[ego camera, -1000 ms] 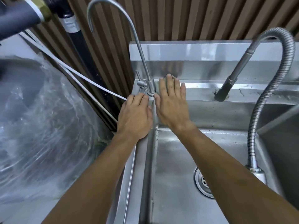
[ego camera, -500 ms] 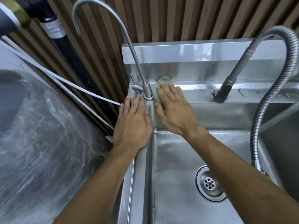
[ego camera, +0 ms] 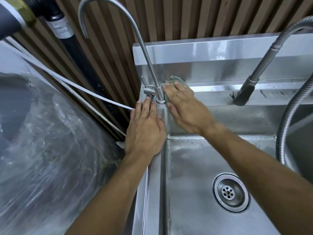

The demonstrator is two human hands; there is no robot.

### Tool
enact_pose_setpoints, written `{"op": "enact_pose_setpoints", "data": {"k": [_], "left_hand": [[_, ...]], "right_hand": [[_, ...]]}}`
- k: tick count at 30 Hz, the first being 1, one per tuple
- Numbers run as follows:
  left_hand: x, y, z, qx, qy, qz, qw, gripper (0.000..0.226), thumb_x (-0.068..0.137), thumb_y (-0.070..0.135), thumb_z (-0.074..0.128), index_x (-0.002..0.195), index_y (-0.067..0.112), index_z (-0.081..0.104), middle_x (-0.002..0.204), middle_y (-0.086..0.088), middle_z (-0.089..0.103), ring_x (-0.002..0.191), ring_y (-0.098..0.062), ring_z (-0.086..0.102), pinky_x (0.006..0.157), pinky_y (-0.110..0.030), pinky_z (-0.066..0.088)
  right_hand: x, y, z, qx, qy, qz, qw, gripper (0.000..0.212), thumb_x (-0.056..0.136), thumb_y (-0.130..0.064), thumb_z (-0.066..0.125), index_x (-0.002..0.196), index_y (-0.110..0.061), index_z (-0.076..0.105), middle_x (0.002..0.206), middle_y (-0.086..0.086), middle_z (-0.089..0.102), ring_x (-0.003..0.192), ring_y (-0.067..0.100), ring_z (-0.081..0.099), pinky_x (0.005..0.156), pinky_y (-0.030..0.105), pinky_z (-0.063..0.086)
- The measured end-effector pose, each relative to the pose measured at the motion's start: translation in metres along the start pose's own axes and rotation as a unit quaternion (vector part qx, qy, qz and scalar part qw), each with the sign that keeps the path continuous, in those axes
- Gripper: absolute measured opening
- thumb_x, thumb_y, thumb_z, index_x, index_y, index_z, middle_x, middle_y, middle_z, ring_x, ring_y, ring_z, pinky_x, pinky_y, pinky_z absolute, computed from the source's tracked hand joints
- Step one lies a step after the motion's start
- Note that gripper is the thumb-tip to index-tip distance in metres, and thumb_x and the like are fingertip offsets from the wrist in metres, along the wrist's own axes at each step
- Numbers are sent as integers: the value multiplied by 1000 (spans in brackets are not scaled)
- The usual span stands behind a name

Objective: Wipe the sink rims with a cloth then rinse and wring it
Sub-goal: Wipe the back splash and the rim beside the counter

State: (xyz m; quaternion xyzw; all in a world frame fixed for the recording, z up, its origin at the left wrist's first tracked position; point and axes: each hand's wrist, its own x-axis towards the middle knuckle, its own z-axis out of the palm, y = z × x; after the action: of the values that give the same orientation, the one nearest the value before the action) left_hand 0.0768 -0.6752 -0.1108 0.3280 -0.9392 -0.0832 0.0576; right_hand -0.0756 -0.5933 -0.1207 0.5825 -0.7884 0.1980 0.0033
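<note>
I see my right hand point(ego camera: 184, 107) has slid the green cloth point(ego camera: 176, 81) further along the back rim point(ego camera: 220, 96), just beside the gooseneck tap point(ego camera: 159, 92); its straight fingers press the cloth flat. My left hand point(ego camera: 145, 131) rests flat, holding nothing, on the left rim point(ego camera: 152, 184). Wiping is underway; rinsing remains.

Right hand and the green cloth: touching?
Touching. The head view shows the right hand lying flat on the green cloth, fingers straight, pressing it onto the sink's back rim.
</note>
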Motion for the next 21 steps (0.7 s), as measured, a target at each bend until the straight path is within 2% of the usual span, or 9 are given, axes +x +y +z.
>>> {"op": "enact_pose_setpoints", "data": {"k": [3,5,9,11,13,14,18,21], "left_hand": [[1,-2,1,8,-2,4,1000,69,99,39,12,162,14,23,172,-4,14,159,-26,7,129,-41,5],[0,-2,2,11,-4,5,1000,69,99,39,11,162,14,22,172,-4,13,159,-25,7,129,-41,5],[-4,-2,-1,10,-11,9,1000,69,100,41,8,163,15,19,172,-2,10,159,-24,4,129,-39,2],[-4,-2,0,17,-11,11,1000,68,101,41,8,163,15,18,172,-2,10,159,-24,4,129,-41,3],[-4,-1,2,25,-7,7,1000,67,101,40,8,162,15,20,172,-3,11,159,-25,6,129,-42,5],[-3,0,2,27,-5,6,1000,67,101,40,8,162,15,21,172,-3,12,159,-26,7,129,-43,6],[-3,-3,3,31,-5,12,999,69,100,39,8,162,12,21,172,-5,13,159,-26,6,129,-43,7],[-5,-3,4,23,1,17,1000,69,100,39,10,161,11,24,171,-6,15,159,-27,9,129,-43,8]], "right_hand": [[8,13,-5,-15,-51,-29,998,59,110,-32,29,164,-12,19,171,5,22,161,24,10,131,37,3],[5,6,-3,-32,-36,-7,999,60,109,-35,24,164,-12,21,171,5,23,160,24,12,132,41,9],[-32,7,10,-114,53,157,980,62,108,-34,17,161,-4,26,170,15,24,158,35,19,127,52,21],[-44,12,7,-112,107,277,948,59,108,-30,25,158,-1,31,167,18,29,155,39,25,124,54,29],[-37,2,5,-88,132,339,927,58,106,-27,30,156,1,35,164,21,33,152,42,29,122,55,29],[-28,-8,6,-86,129,331,931,60,105,-28,27,157,1,33,164,22,33,152,43,29,124,56,27],[3,-44,20,-35,60,178,982,67,101,-34,10,161,-10,28,170,10,25,158,35,19,130,48,13],[-6,-21,10,-37,53,176,982,59,107,-34,20,163,-17,26,171,1,22,160,28,14,130,42,8]]}}
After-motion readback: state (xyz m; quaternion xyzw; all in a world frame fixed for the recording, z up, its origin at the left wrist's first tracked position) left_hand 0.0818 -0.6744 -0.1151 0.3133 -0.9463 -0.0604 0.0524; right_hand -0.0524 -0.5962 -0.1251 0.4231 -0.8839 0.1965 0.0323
